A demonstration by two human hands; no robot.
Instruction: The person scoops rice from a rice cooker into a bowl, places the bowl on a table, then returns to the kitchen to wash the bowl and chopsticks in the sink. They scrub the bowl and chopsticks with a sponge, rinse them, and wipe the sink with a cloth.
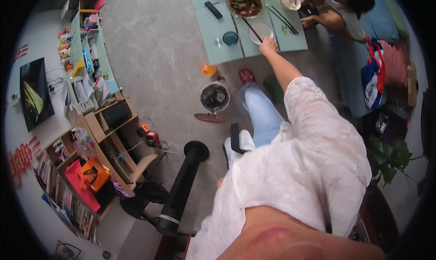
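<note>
My right hand (269, 46) reaches over the near edge of the glass-topped table (218, 52) and grips dark chopsticks (252, 30). Their tips point at the rim of a glass dish of meat and green vegetables (246, 4). Below the chopsticks lies a round white plate or bowl (260, 32). A blue-tinted glass (230, 38) stands left of it, and a black remote control (213, 10) lies farther back. Another pair of chopsticks (283, 20) rests on the right, near a bowl of pale food (290, 1). Of my left hand (219, 182), only a sliver shows beside my white top.
A person (340, 14) sits at the table's right, by a blue sofa (349, 76). On the floor before me stand a lined waste bin (215, 96) and a black cylindrical stand (184, 185). Shelves and a desk (112, 120) line the left wall.
</note>
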